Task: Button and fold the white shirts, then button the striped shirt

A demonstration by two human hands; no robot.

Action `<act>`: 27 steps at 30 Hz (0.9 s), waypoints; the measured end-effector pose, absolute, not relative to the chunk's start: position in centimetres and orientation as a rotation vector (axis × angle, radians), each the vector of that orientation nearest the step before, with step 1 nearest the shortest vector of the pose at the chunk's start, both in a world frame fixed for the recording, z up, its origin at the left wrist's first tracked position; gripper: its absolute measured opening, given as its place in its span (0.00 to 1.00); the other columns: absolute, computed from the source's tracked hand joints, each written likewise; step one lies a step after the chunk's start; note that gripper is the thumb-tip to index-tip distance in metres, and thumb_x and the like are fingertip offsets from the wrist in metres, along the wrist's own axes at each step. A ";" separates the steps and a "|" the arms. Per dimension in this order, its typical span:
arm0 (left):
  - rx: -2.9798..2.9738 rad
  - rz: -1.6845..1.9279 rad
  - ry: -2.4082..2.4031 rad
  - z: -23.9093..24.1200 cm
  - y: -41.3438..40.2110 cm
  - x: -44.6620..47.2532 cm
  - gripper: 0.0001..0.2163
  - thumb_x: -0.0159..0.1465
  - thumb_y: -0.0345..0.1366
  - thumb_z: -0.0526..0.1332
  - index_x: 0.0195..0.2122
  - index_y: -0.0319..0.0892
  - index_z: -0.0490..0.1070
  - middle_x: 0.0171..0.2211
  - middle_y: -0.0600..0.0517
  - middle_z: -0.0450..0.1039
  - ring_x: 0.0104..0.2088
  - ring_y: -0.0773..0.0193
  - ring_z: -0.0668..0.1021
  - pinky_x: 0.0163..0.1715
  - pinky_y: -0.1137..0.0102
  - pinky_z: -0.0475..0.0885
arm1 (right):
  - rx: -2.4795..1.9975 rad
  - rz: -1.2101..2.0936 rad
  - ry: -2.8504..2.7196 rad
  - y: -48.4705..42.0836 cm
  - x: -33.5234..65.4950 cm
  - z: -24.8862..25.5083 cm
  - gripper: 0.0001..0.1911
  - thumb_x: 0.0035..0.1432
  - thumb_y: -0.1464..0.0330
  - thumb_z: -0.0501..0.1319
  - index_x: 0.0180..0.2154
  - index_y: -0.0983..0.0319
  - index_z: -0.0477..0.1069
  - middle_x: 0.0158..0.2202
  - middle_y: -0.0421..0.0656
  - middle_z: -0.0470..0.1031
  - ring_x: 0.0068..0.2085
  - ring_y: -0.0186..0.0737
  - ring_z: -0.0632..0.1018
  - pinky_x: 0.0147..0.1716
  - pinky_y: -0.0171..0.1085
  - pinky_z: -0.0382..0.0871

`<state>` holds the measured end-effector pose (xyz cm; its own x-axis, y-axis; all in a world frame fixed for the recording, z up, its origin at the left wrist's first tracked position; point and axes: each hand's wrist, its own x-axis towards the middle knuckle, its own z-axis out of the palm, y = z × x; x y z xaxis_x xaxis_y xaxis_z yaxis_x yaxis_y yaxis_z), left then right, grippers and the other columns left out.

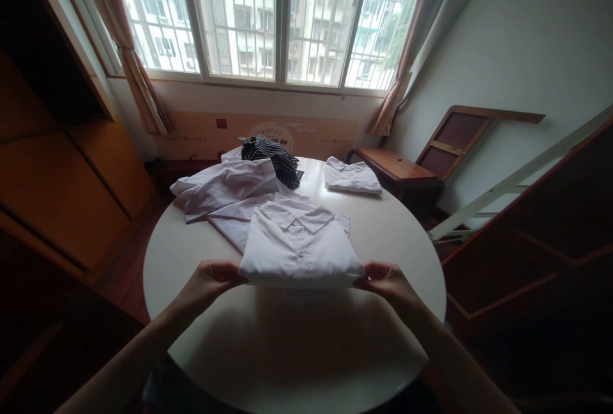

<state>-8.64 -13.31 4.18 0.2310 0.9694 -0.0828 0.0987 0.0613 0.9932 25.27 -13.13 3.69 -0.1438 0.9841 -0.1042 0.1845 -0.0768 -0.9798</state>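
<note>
Grip of the left hand (218, 273) pinches the near left corner of a folded white shirt (299, 254), and the right hand (383, 278) pinches the near right corner the same way. The shirt lies between them over the middle of a round white surface (402, 241), buttons facing up, collar (294, 217) pointing away from the person. Whether its near edge is lifted or resting is hard to tell. For a neat hold, both hands probably do best level and evenly tensioned, with fingers under the bottom layer; a hard sideways pull could loosen the folds or skew the collar. Just beyond, to the left, pale clothes (230, 181) lie loosely heaped, with a dark striped cloth (275, 155) on top. Far right on the surface sits another folded shirt (353, 177). Behind stands a barred window (239, 18) between curtains.
</note>
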 end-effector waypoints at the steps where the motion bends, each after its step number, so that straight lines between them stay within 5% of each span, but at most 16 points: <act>1: 1.323 0.927 1.121 4.2 -13.3 -8.6 0.07 0.44 0.36 0.67 0.25 0.40 0.75 0.25 0.51 0.76 0.31 0.60 0.77 0.37 0.66 0.71 | -1.330 1.313 -1.416 -13.1 25.3 3.7 0.11 0.33 0.65 0.68 0.25 0.63 0.74 0.25 0.41 0.75 0.29 0.38 0.74 0.33 0.37 0.67; 27: 1.311 0.991 1.406 5.4 -13.8 -8.7 0.11 0.41 0.39 0.68 0.22 0.38 0.74 0.23 0.50 0.75 0.27 0.62 0.76 0.31 0.70 0.70 | -1.364 1.213 -1.335 -13.3 25.6 4.4 0.14 0.28 0.64 0.71 0.21 0.63 0.72 0.21 0.40 0.73 0.26 0.37 0.72 0.30 0.36 0.66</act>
<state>-8.70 -13.77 5.36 0.0143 0.9941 -0.1071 0.2336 0.1008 0.9671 25.56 -13.31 4.40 -0.0417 0.9964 -0.0743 0.1693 -0.0663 -0.9833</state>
